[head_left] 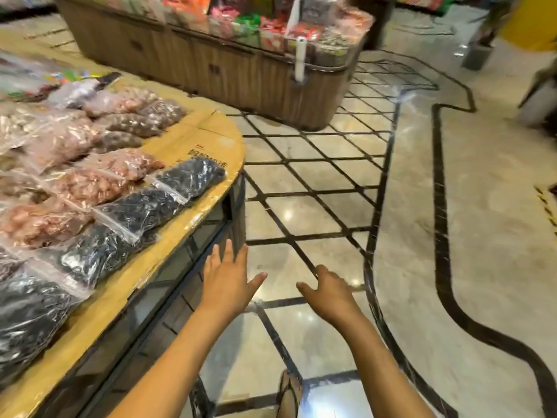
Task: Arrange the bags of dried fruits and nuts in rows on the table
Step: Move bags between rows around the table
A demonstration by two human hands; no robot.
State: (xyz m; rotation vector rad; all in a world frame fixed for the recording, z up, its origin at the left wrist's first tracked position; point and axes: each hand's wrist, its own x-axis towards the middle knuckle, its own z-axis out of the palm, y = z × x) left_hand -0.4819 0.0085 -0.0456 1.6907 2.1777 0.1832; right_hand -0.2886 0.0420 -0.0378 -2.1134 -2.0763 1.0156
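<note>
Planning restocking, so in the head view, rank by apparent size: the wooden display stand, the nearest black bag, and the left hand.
1. wooden display stand
2. nearest black bag, cropped and enlarged by nearness
3. left hand

bags rowed on table; hands (empty) beside

Clear bags of black, pink and brown fruits and nuts lie flat in rows — on the yellow table.
</note>
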